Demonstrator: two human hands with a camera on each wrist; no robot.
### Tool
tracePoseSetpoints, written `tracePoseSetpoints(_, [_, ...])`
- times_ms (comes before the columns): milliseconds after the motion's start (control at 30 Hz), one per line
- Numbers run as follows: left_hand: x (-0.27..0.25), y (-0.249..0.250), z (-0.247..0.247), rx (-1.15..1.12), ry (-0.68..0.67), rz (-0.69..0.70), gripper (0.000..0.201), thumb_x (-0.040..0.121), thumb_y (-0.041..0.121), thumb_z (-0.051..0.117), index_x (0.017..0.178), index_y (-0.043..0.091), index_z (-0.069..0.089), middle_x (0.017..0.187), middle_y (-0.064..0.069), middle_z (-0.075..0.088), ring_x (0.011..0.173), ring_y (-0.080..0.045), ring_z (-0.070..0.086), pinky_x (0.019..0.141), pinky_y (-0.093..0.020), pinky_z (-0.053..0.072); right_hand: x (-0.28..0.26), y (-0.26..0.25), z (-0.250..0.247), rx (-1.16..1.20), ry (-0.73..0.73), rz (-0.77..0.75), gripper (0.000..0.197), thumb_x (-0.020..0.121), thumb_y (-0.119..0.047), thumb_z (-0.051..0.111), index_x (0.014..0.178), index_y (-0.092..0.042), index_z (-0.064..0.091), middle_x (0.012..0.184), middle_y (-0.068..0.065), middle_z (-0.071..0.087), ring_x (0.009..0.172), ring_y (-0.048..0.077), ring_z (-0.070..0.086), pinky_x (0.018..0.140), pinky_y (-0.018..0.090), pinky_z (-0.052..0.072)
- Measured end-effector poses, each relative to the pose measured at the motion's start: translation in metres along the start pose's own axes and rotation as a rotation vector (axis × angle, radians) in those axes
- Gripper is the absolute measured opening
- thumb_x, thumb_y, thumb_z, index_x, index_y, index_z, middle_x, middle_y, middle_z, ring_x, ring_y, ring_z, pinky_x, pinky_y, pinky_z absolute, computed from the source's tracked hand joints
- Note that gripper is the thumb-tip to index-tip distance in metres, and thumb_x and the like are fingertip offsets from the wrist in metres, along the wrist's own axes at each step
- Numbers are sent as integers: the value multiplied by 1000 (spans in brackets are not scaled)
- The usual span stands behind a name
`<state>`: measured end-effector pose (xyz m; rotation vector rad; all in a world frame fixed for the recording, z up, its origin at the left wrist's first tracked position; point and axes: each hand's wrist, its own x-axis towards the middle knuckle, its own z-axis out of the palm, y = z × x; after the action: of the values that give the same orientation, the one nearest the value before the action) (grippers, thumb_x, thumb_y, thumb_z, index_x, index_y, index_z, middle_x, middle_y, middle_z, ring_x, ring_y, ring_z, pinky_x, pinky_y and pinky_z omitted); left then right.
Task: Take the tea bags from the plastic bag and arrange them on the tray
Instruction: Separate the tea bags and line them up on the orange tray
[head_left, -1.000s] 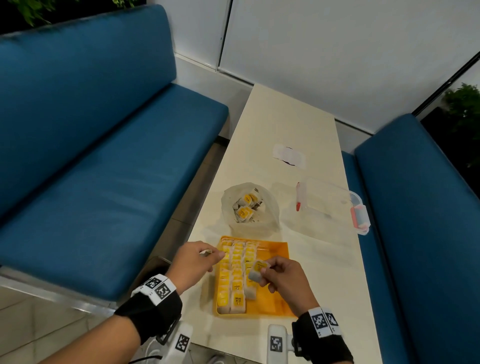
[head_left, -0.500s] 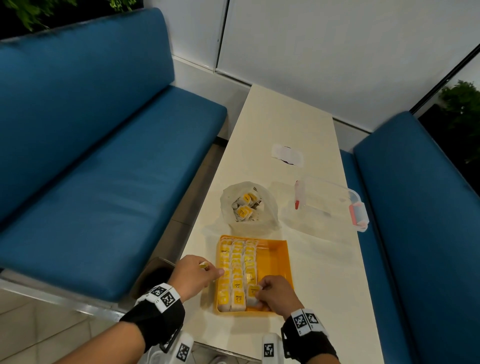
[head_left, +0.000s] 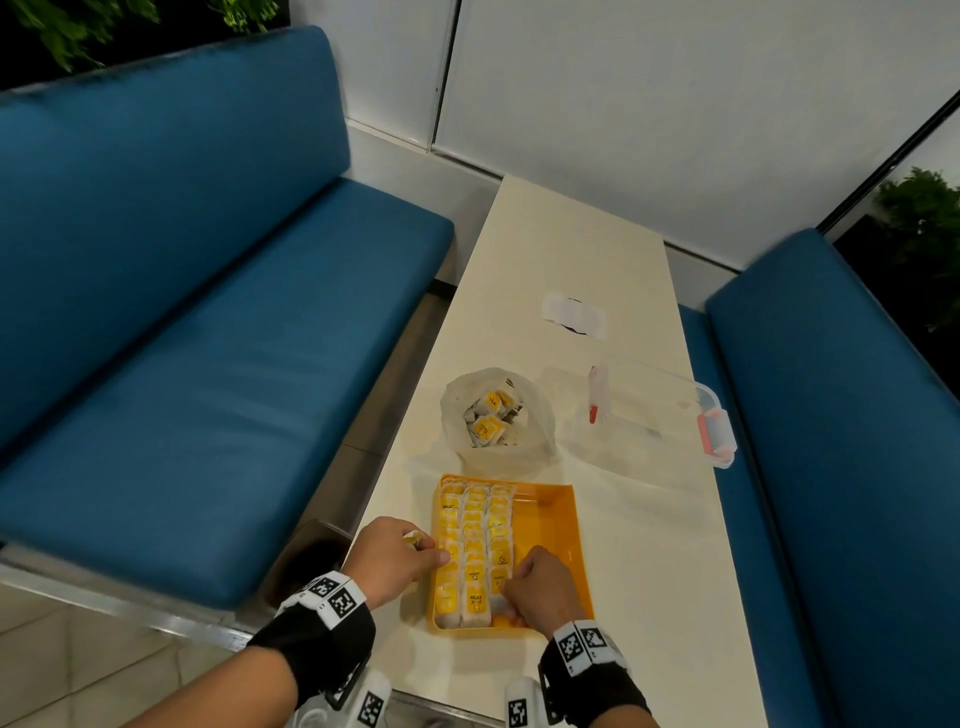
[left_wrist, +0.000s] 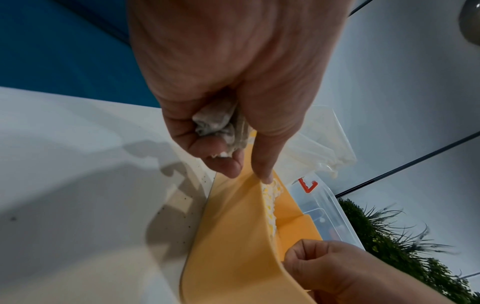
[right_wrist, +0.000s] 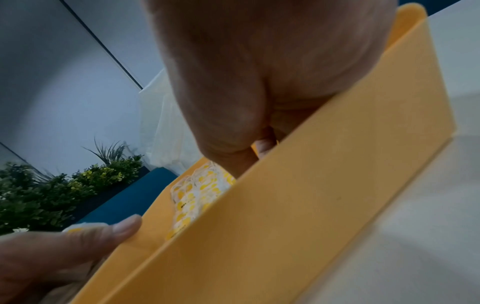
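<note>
Inside tray (head_left: 553, 525), right hand (head_left: 540, 590) pinches tea bag; left hand (head_left: 392, 561) clutches spares.

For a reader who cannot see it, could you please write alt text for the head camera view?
Two hands work at an orange tray on a cream table: the right hand is setting a tea bag at the near end of three rows of tea bags, while the left hand holds spare tea bags at the tray's left edge. Beyond sit a plastic bag with more and a clear box.

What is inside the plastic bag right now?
A few yellow-labelled tea bags lie loose in the plastic bag. Whether more lie beneath them cannot be seen.
</note>
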<state>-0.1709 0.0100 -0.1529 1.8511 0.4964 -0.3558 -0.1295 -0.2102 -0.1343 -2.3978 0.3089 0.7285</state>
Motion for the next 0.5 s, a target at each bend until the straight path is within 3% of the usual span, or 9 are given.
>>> tracePoseSetpoints(67, [0, 0, 0, -5, -1, -5, 22, 75, 34, 90, 78, 16, 77, 64, 4, 72, 61, -8, 66, 61, -21, 50, 0, 2, 0, -51, 37, -64, 20, 76, -3, 62, 76, -19, 49, 73, 1, 60, 62, 16, 56, 55, 30, 48])
tracePoseSetpoints(167, [2, -1, 1, -8, -7, -6, 22, 75, 33, 89, 78, 16, 77, 65, 4, 72, 61, -8, 66, 62, -21, 50, -3, 5, -1, -101, 2, -140, 20, 71, -3, 63, 70, -22, 56, 71, -5, 59, 61, 11, 52, 53, 23, 42])
tracePoseSetpoints(300, [3, 0, 0, 2, -15, -4, 21, 75, 32, 90, 80, 16, 78, 70, 3, 75, 60, -6, 68, 60, -19, 51, -4, 4, 2, -164, -65, -138, 17, 65, -8, 72, 71, -22, 65, 74, -7, 65, 68, 11, 62, 60, 26, 50])
tracePoseSetpoints(500, [3, 2, 0, 15, -20, -2, 20, 76, 32, 90, 81, 17, 78, 72, 4, 75, 61, -6, 69, 59, -17, 51, -2, -1, 4, -198, -38, -154, 15, 69, -8, 68, 74, -22, 65, 75, -8, 64, 76, 17, 67, 67, 35, 56])
